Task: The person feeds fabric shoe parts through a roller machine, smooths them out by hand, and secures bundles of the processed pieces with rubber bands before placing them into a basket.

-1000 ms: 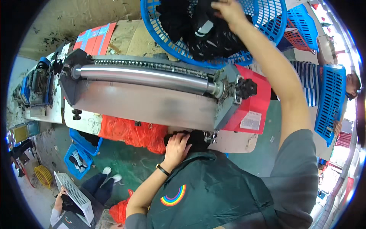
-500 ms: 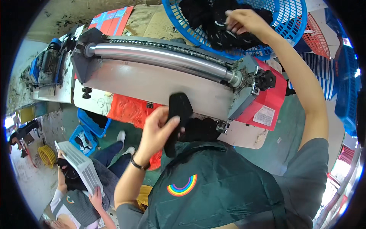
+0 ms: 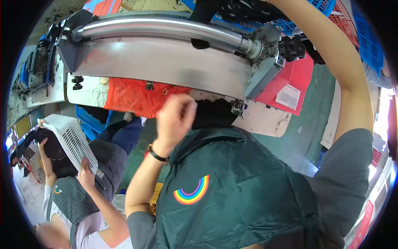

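Note:
My left hand (image 3: 174,118) is curled into a fist just under the front lip of a large metal roller machine (image 3: 166,66). Its fingertips press into the edge of a black cloth (image 3: 213,114) that hangs out below the machine. My right arm reaches up over the machine toward a blue basket (image 3: 331,16) of dark garments (image 3: 236,8). That hand is cut off past the top edge. A small black piece (image 3: 201,43) hangs against the shiny roller (image 3: 166,27). I wear a dark green apron (image 3: 232,195) with a rainbow patch.
An orange cloth (image 3: 132,97) drapes below the machine's front. A red box (image 3: 290,81) sits at the machine's right end. At lower left a seated person (image 3: 83,186) holds a white slatted basket (image 3: 70,141). Blue crates (image 3: 89,120) stand on the green floor.
My left hand has come down from holding a black piece up in front of the machine and is now a fist at the cloth's edge. My right hand has gone out of sight above.

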The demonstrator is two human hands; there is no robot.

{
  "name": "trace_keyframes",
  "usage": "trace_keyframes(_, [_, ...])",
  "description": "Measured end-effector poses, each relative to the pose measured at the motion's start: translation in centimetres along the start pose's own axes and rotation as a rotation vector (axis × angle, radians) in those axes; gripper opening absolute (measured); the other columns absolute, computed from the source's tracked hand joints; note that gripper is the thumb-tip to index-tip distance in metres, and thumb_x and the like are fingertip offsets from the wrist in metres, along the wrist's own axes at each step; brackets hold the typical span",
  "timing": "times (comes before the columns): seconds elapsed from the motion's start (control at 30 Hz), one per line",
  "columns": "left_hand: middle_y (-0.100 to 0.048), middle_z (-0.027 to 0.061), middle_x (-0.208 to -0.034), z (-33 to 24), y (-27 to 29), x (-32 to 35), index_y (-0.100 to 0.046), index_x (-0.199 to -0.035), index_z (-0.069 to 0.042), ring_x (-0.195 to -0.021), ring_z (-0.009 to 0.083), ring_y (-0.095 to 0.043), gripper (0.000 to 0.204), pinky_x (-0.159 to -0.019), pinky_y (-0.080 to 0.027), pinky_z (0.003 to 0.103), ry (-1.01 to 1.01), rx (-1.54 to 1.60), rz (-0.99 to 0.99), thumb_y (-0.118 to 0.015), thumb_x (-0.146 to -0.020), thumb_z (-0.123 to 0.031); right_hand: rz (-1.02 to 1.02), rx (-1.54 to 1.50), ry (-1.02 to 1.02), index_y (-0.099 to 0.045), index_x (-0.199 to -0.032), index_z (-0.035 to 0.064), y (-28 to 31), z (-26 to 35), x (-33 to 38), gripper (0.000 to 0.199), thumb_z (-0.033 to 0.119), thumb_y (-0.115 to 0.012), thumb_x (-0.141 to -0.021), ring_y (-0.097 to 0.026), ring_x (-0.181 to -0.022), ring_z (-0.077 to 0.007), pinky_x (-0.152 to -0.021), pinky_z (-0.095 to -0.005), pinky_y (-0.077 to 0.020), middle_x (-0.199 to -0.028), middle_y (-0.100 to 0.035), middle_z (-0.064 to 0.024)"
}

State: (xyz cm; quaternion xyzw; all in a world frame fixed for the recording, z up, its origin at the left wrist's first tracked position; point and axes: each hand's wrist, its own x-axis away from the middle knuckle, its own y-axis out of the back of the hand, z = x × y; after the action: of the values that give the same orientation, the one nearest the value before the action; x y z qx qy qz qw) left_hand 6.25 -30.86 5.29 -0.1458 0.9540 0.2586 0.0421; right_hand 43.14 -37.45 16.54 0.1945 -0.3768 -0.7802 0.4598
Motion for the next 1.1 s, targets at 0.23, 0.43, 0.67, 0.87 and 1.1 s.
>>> trace_keyframes(0.23, [-0.055, 0.0199, -0.115, 5.0, -8.9, 5.3, -0.058, -0.124, -0.002, -0.106, 0.0408, -0.054, 0.056, -0.092, -0.047, 0.049, -0.003, -0.280, 0.351, -0.077, -0.078, -0.026, -0.675, 0.483, 0.459, -0.066, -0.093, 0.0007, 7.2, -0.2, 0.1, 0.018, 0.008, -0.061, -0.077, -0.066, -0.087, -0.0357, -0.077, -0.0396, -0.0518, -0.089, -0.067, -0.0203])
trace_keyframes(0.43, [-0.056, 0.0150, -0.115, 4.4, -8.8, 6.1, -0.059, -0.122, -0.003, -0.102, 0.0343, -0.056, 0.051, -0.088, -0.048, 0.043, -0.135, -0.257, 0.229, -0.076, -0.078, -0.022, -0.466, 0.894, 0.126, -0.064, -0.106, 0.0115, 2.7, -9.6, -0.1, 0.025, 0.014, -0.055, -0.082, -0.061, -0.099, -0.0319, -0.079, -0.0418, -0.0544, -0.103, -0.063, -0.0098])
trace_keyframes(0.67, [-0.056, 0.0177, -0.107, 4.5, -8.9, 6.5, -0.057, -0.120, -0.005, -0.101, 0.0378, -0.055, 0.054, -0.086, -0.047, 0.047, 0.016, -0.200, 0.188, -0.079, -0.074, -0.020, -0.349, 0.603, 0.115, -0.064, -0.113, 0.0097, -1.9, -14.3, 1.7, 0.034, 0.024, -0.064, -0.082, -0.060, -0.108, -0.0330, -0.091, -0.0444, -0.0519, -0.112, -0.063, -0.0111])
trace_keyframes(0.87, [-0.062, 0.0149, -0.088, 4.4, -9.2, 5.7, -0.059, -0.094, -0.007, -0.087, 0.0367, -0.061, 0.023, -0.074, -0.051, 0.046, -0.093, 0.078, 0.228, -0.073, -0.079, -0.017, -0.373, 0.261, 0.075, -0.064, -0.108, 0.0000, 2.7, -14.0, 6.5, 0.020, 0.009, -0.064, -0.090, -0.065, -0.093, -0.0219, -0.084, -0.0302, -0.0504, -0.104, -0.064, -0.0123])
trace_keyframes(1.1, [-0.066, 0.0123, -0.089, -2.7, 0.9, 1.6, -0.060, -0.110, -0.007, -0.075, 0.0259, -0.069, 0.023, -0.067, -0.054, 0.035, 0.017, 0.209, 0.197, -0.069, -0.090, -0.014, -0.206, 0.015, 0.044, -0.066, -0.103, -0.0008, 4.1, -12.8, 6.6, 0.019, 0.017, -0.062, -0.097, -0.059, -0.090, -0.0102, -0.083, -0.0263, -0.0474, -0.095, -0.065, -0.0021])
